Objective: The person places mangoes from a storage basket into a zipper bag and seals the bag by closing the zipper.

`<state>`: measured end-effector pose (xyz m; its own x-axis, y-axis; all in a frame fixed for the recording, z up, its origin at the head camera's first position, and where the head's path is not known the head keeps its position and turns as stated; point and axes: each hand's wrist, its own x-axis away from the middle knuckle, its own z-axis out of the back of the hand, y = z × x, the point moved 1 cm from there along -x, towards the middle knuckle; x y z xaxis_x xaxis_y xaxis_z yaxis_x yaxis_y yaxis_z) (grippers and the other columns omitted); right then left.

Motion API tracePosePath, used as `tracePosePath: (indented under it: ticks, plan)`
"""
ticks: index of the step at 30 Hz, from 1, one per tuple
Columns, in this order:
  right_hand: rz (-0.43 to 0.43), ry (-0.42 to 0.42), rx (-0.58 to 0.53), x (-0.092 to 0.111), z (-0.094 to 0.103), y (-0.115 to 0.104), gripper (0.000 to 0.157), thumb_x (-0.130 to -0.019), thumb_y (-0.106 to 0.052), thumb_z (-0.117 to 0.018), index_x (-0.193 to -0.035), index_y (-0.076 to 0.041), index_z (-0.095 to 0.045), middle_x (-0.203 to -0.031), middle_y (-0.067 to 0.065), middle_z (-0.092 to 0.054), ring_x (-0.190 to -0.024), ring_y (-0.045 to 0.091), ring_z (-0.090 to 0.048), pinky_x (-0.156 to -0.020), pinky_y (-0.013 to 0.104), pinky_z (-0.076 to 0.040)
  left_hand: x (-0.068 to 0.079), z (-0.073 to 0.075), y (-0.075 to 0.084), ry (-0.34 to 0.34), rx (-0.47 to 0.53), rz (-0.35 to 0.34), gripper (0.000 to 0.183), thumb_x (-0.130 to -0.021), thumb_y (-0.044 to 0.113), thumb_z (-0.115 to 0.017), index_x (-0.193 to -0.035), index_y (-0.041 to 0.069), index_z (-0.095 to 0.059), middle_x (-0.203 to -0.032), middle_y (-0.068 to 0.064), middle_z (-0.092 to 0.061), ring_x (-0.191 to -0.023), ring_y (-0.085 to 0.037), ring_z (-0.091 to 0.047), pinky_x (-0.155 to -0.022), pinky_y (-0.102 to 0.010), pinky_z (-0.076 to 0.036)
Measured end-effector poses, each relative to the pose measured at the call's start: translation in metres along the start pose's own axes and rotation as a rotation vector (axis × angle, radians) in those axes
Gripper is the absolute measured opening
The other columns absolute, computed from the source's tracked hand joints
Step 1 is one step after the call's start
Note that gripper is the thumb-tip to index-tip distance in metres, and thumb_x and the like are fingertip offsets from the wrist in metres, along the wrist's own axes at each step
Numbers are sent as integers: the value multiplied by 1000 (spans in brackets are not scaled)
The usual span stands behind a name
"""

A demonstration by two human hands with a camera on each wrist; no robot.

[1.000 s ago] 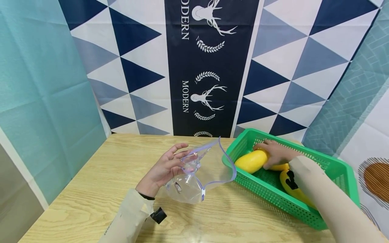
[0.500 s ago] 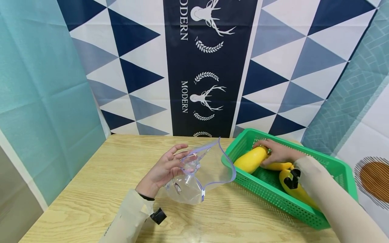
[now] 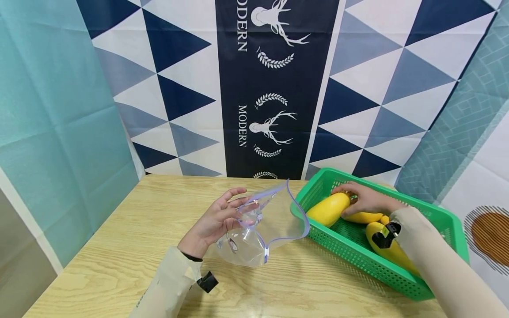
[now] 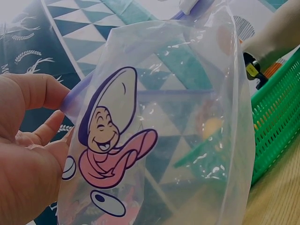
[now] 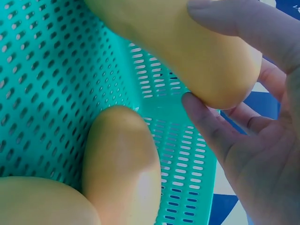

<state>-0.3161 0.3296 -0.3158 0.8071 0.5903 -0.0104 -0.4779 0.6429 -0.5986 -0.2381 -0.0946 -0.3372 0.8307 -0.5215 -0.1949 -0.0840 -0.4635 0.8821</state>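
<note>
In the head view my left hand [image 3: 214,225] pinches the rim of a clear zip bag [image 3: 284,221] with a purple-edged mouth, which gapes to the right. The left wrist view shows a printed cartoon figure [image 4: 110,136] on its side, with thumb and fingers at the purple edge. My right hand [image 3: 367,198] reaches into the green basket [image 3: 342,247] and grips one end of a yellow mango [image 3: 328,210]. Seen from the right wrist, the thumb lies over that mango [image 5: 187,51] and the other fingers curl beneath it.
Another mango [image 3: 362,217] lies under my right hand, and a further one [image 3: 391,251] sits nearer in the basket, partly behind my sleeve. The wooden table [image 3: 119,247] ends at a patterned backdrop [image 3: 270,88]. A white slider [image 3: 266,252] sits on the bag's zip.
My right wrist has shifted slightly to the right, and the hand has moved toward the mango's end, uncovering more of the mangoes below. The left hand and bag stay in place.
</note>
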Motion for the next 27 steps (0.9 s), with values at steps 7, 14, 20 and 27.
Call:
tracePosePath:
  ticks: [7,14,20,27]
  plan:
    - [6,-26,-15,3,5,-10,61,-83,-15,-80,-134,4,-53,-135,27,-47,-109,34,-54,-90,52,-53,1,0,0,-14,6,-7,48,-92,-13,-43,-130,17,-47,-128,-4,-58,-116,-18,-62,-85,-35,-59]
    - [-9,-52,-40,5,7,-16,59,-85,-15,-78,-135,4,-53,-138,27,-46,-112,33,-55,-91,46,-54,0,0,0,-19,5,-10,42,-98,-7,-39,-137,9,-40,-128,-6,-56,-116,-17,-62,-84,-34,-59]
    - [23,-66,-66,6,7,-22,55,-86,-13,-76,-134,4,-54,-135,26,-49,-108,19,-58,-89,31,-54,0,0,0,-21,14,-11,42,-97,-9,-39,-135,11,-42,-128,-6,-56,-115,-17,-63,-84,-34,-59]
    - [68,-64,-82,7,4,-25,50,-87,-12,-76,-131,2,-56,-130,22,-52,-102,14,-59,-85,31,-56,0,-1,1,-12,11,-5,42,-98,-6,-39,-138,8,-39,-129,-7,-55,-116,-18,-62,-84,-34,-59]
